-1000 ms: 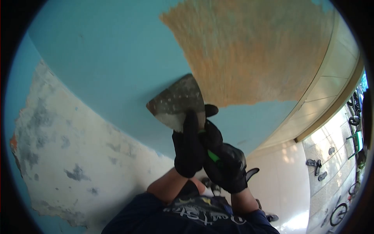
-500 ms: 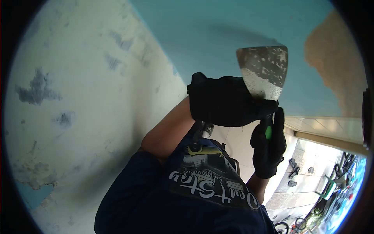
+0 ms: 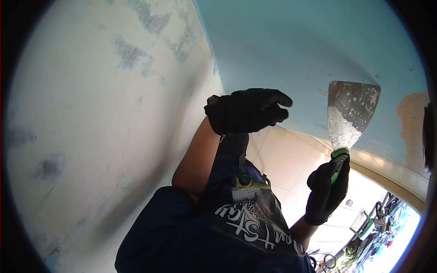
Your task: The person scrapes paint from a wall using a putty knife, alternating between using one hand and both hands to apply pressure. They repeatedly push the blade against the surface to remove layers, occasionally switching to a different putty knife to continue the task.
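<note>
Scraper, blade upward, before the blue wall; handle held in the gloved right hand. Left of the scraper, apart from it: gloved left hand, fingers loosely curled, grip partly open. Farther left: patchy white wall. Right of the scraper: brown patch.

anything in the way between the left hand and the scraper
Nothing visible stands between the left hand and the scraper, which the right hand holds by its handle; the gap looks open, with the blue wall behind it.
</note>
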`<state>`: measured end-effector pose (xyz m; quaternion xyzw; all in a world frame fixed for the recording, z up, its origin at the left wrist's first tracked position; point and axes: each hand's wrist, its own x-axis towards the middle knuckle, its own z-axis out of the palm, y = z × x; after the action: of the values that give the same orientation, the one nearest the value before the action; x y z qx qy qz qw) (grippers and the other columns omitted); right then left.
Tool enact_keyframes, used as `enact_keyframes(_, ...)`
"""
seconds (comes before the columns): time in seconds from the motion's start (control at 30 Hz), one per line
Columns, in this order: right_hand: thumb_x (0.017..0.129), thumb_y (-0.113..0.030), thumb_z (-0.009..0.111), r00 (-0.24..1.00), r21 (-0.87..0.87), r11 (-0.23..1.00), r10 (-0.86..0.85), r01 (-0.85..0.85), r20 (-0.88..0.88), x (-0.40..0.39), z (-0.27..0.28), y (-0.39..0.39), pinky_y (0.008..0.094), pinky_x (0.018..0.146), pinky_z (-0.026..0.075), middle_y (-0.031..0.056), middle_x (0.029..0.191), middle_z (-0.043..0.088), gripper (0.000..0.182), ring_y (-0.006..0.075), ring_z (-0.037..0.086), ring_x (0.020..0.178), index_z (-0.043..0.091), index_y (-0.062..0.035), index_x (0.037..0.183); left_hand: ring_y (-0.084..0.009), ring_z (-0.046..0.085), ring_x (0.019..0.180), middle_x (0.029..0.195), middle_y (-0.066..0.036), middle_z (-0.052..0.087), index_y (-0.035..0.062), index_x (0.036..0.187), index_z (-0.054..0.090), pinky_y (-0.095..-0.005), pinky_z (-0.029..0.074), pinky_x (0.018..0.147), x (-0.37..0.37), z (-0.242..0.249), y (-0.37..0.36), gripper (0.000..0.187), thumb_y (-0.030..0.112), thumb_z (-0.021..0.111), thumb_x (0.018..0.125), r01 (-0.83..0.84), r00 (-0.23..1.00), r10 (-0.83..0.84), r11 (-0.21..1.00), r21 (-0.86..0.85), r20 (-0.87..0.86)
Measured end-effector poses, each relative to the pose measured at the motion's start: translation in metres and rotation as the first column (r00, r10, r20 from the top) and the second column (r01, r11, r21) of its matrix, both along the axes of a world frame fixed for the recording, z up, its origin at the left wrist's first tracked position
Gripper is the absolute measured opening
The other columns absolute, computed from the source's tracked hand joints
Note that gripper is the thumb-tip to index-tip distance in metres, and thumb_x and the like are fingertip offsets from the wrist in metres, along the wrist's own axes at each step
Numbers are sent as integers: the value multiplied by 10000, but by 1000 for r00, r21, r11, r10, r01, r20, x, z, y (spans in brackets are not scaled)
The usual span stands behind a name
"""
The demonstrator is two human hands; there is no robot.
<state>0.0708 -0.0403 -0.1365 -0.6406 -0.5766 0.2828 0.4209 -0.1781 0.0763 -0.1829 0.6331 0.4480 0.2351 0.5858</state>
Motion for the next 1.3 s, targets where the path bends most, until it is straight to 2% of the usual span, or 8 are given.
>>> enact_keyframes(0.37, 1043, -456, 514, 999, -23, 999, 43, -43, 16, -1, 8, 9, 258, 468, 364, 45, 642, 546, 535, 102, 485, 501, 547, 74, 1105, -177, 692, 939, 1041, -92, 718, 36, 1365, 578, -338, 579, 851, -23, -61, -23, 409, 299, 578, 1051, -179, 954, 190, 981, -70, 231)
enact_keyframes(0.43, 1046, -438, 502, 1000, 5, 1000, 1, -1, -2, -4, 10, 10, 262, 462, 346, 29, 606, 518, 479, 100, 469, 490, 544, 38, 1011, -166, 689, 941, 1040, -85, 712, 43, 1375, 575, -340, 580, 853, -22, -58, -26, 416, 306, 574, 1053, -221, 884, 333, 917, -332, 329)
enact_keyframes(0.67, 1035, -467, 507, 993, -2, 999, -38, 38, 112, 7, 15, 8, 259, 475, 340, 15, 582, 492, 513, 99, 466, 488, 571, 42, 1041, -169, 689, 947, 1048, -83, 707, 33, 1376, 573, -340, 578, 853, -18, -56, -32, 430, 313, 574, 1049, -255, 878, 368, 900, -353, 306)
enact_keyframes(0.87, 1030, -505, 512, 999, 107, 994, 31, -29, -21, 13, 20, -1, 258, 492, 358, 49, 728, 550, 669, 98, 494, 547, 534, 98, 1319, -178, 681, 974, 1047, -92, 697, 23, 1424, 515, -343, 563, 897, 4, -23, -38, 402, 119, 570, 1037, -132, 925, 181, 977, -165, 333)
enact_keyframes(1.0, 1019, -362, 499, 983, 193, 964, -182, 180, -12, 24, 17, -12, 270, 519, 403, 98, 868, 600, 590, 111, 524, 589, 521, 108, 1376, -208, 628, 1145, 1258, -132, 634, 38, 1577, 287, -357, 526, 969, 25, 25, -46, 713, -77, 583, 939, 19, 942, -32, 999, 40, 335)
enact_keyframes(1.07, 880, -136, 661, 975, 251, 942, -215, 221, -51, 35, 4, -19, 381, 701, 528, 179, 977, 679, 534, 268, 661, 768, 560, 88, 1354, -246, 599, 1224, 1349, -169, 575, 39, 1614, 176, -376, 509, 1001, 35, 45, -53, 854, -97, 596, 883, -106, 927, 16, 969, 222, 375)
enact_keyframes(1.1, 825, -95, 701, 980, 295, 945, -177, 144, 87, 36, 9, -19, 403, 746, 537, 192, 1011, 691, 569, 304, 682, 822, 570, 74, 1352, -323, 573, 1281, 1418, -231, 518, 24, 1625, 95, -441, 498, 1015, 35, 42, -48, 1088, 418, 789, 885, -67, 911, -59, 956, 286, 409)
enact_keyframes(1.3, 709, -105, 873, 986, 314, 942, 69, -115, 153, 27, 27, -28, 413, 804, 593, 187, 1072, 740, 650, 339, 748, 943, 631, -3, 1304, -304, 565, 1278, 1449, -228, 514, -19, 1588, 241, -432, 476, 1039, 64, 69, -43, 964, 371, 782, 892, -274, 844, 11, 869, 413, 537)
